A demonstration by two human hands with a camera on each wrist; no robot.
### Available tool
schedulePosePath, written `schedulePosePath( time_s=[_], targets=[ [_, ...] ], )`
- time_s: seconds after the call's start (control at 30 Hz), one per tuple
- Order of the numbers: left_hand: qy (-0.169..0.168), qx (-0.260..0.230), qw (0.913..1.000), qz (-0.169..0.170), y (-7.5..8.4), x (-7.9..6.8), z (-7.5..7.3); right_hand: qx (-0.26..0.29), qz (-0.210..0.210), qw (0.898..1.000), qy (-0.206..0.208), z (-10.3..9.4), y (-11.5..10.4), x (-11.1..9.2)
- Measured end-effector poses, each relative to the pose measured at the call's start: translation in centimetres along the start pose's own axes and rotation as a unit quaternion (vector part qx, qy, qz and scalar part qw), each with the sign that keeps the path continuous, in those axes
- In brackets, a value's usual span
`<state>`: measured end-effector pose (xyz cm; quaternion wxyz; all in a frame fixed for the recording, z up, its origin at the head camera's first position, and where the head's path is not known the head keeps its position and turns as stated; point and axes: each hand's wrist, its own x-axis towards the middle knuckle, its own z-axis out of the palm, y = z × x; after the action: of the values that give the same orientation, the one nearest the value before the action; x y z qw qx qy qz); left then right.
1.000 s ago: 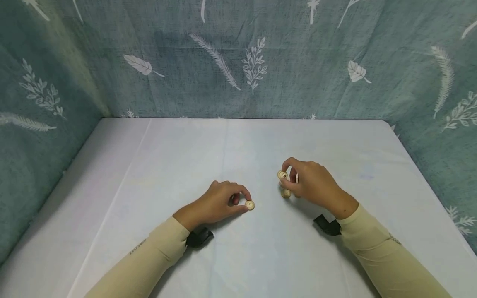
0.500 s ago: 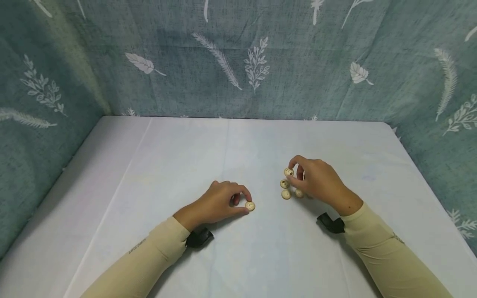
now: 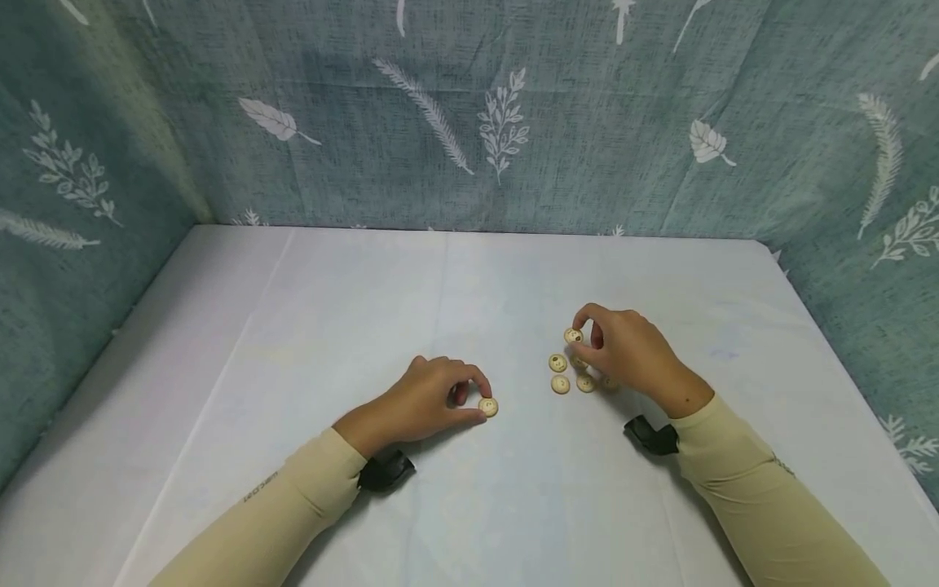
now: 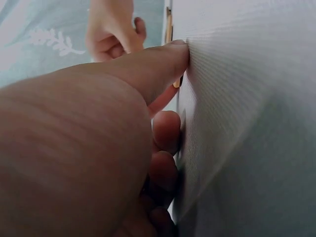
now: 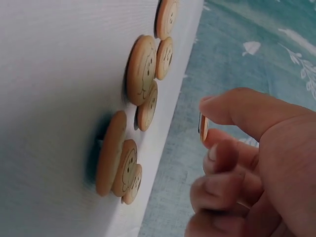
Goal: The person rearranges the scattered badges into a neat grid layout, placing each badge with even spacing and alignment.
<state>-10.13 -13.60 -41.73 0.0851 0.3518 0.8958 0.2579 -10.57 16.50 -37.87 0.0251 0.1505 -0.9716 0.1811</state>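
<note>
My left hand (image 3: 418,403) lies low at the middle of the white table and pinches the edge of a small round wooden disc (image 3: 488,407) between thumb and forefinger. In the left wrist view the thumb (image 4: 153,69) hides most of that disc. To the right, my right hand (image 3: 623,350) holds another wooden disc (image 3: 573,335), raised above the table in the right wrist view. Below this hand several discs with drawn faces lie in a loose cluster, among them a near-left disc (image 3: 560,384) and one behind it (image 3: 557,363). The hand partly covers others.
A white cloth (image 3: 352,302) covers the table, with a long crease on its left side. Green leaf-patterned fabric (image 3: 337,122) hangs behind and along both sides. Dark wrist straps (image 3: 651,437) sit at the cuffs of the beige sleeves (image 3: 741,481).
My right hand has moved slightly right and away with its disc held, uncovering more of the discs below it. My left hand keeps its pinch in nearly the same place.
</note>
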Motion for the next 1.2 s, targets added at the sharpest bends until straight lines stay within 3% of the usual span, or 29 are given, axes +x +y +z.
schedulePosePath(
  time_s=[0.7, 1.2],
  targets=[
    [-0.003, 0.002, 1.0000, 0.002, 0.2, 0.0, -0.1, 0.064, 0.045, 0.995, -0.054, -0.1, 1.3, 0.9],
    [-0.004, -0.009, 1.0000, 0.002, -0.1, 0.1, 0.0, 0.057, 0.062, 0.993, -0.080, 0.5, 1.8, 1.2]
  ],
)
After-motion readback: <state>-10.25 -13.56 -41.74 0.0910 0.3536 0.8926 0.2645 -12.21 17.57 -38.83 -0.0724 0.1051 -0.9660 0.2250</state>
